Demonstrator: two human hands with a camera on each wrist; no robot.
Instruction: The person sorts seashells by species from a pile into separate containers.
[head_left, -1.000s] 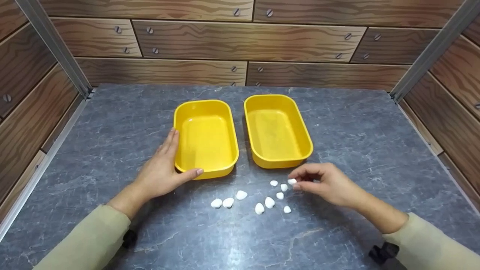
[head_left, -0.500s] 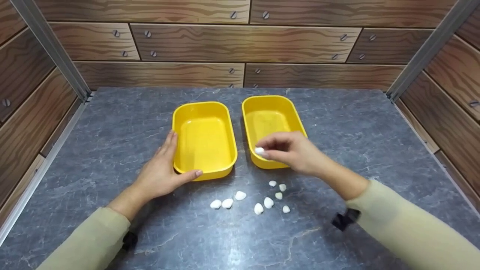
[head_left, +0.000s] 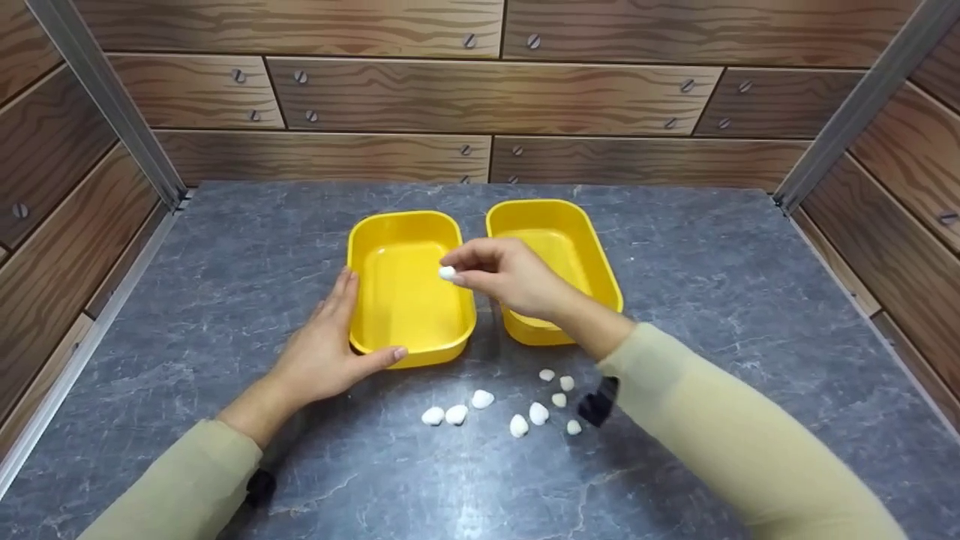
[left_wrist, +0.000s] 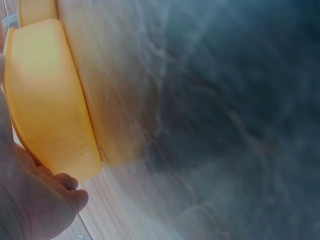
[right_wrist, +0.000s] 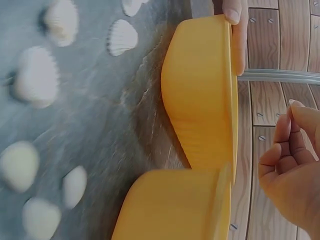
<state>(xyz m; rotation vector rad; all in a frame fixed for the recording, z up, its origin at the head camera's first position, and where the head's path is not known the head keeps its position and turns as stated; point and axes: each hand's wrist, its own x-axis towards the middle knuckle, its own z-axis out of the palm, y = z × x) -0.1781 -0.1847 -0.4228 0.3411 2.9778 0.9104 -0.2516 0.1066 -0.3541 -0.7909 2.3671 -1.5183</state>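
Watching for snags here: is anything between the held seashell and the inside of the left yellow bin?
Nothing visible. In the head view, the right hand holds the white seashell seemingly over the left yellow bin; the left hand rests at that bin's outer left side and near corner.

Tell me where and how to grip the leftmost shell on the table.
I'd pinch the shell by its near and far edges, coming from above: it lies low on the table, and its right edge sits close beside the next shell, likely leaving a finger little room there.
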